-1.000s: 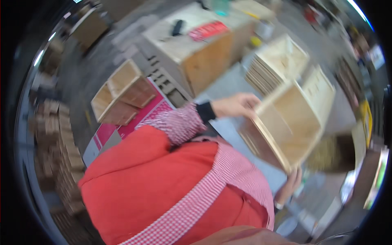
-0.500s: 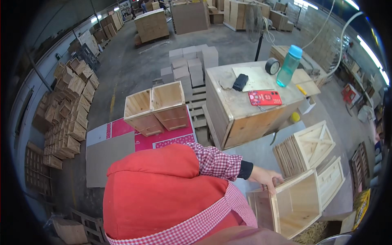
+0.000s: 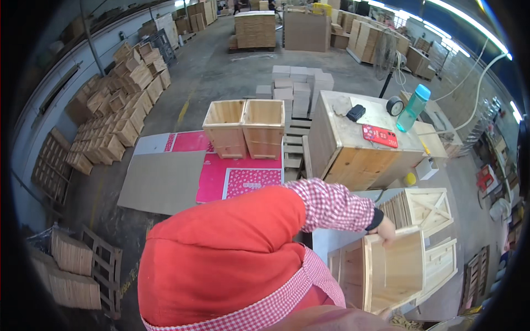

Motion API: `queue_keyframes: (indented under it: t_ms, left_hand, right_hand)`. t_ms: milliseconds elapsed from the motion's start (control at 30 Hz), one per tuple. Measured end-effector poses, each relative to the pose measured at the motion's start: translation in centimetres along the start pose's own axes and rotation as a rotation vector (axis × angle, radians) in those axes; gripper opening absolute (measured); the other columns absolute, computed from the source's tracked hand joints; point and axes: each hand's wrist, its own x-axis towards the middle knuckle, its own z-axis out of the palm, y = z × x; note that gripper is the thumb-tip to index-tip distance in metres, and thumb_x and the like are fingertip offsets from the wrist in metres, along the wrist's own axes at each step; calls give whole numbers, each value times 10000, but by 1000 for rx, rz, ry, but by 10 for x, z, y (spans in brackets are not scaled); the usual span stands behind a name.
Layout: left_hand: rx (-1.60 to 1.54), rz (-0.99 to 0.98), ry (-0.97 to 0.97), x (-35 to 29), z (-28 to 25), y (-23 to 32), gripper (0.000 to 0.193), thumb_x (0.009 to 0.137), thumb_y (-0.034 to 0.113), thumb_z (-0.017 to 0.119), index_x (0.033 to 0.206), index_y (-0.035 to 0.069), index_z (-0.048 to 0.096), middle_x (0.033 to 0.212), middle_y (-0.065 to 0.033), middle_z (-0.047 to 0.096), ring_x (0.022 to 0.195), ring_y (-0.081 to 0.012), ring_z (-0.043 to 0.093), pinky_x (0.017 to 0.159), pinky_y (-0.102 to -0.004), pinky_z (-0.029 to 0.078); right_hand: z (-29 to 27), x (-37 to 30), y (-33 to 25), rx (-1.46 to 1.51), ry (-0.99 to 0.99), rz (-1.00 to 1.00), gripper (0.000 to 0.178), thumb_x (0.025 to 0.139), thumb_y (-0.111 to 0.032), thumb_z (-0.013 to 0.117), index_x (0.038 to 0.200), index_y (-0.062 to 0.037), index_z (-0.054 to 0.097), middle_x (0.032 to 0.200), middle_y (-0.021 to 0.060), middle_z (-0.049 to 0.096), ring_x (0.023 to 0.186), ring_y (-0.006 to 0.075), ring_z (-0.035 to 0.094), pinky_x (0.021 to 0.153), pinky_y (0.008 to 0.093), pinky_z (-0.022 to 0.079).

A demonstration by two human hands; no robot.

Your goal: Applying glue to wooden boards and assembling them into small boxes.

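Note:
My left arm, in a red sleeve and a pink-checked oversleeve, reaches across to the right. My left hand [image 3: 385, 229] is closed over the far rim of an open, unpainted wooden box [image 3: 393, 270]. The box lies tilted with its bare inside showing, and the fingers reach inside the rim. Right beside it are a wooden box with a cross-braced panel [image 3: 429, 207] and a light wooden panel [image 3: 439, 263]. I cannot make out my right hand; the near end of the box runs down to the lower edge of the view.
Two open wooden boxes [image 3: 244, 128] stand on pink cardboard [image 3: 212, 179]. A cabinet [image 3: 359, 160] carries a red phone [image 3: 379, 135], a black object [image 3: 355, 113], a round gauge [image 3: 394, 106] and a blue-green bottle [image 3: 413, 108]. Stacked boxes [image 3: 113, 129] line the left wall; pallets [image 3: 102, 265] lie below.
The view has swung left and tipped up, so the surroundings sit further right. My left hand stays on the box's far rim, and the box is turned a little differently.

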Motion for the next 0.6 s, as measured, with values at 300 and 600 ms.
queue_keyframes:
  t_ms: [300, 600]
  left_hand:
    - [-803, -30, 528, -225, 35, -63, 215, 669, 9, 590, 877, -36, 616, 729, -80, 594, 602, -178, 606, 515, -346, 521]
    - [-1163, -83, 1175, -417, 104, -145, 449, 699, -93, 554, 1144, -53, 516, 980, -144, 613, 904, -246, 635, 792, -399, 545]
  right_hand:
    - [51, 1, -82, 268, -490, -110, 334, 976, -226, 411, 1074, 74, 519, 935, 127, 539, 875, 185, 492, 813, 312, 402]
    - [153, -12, -158, 464, -1037, -505, 277, 910, -153, 541, 1102, 46, 561, 941, 134, 606, 818, 201, 590, 708, 288, 468]
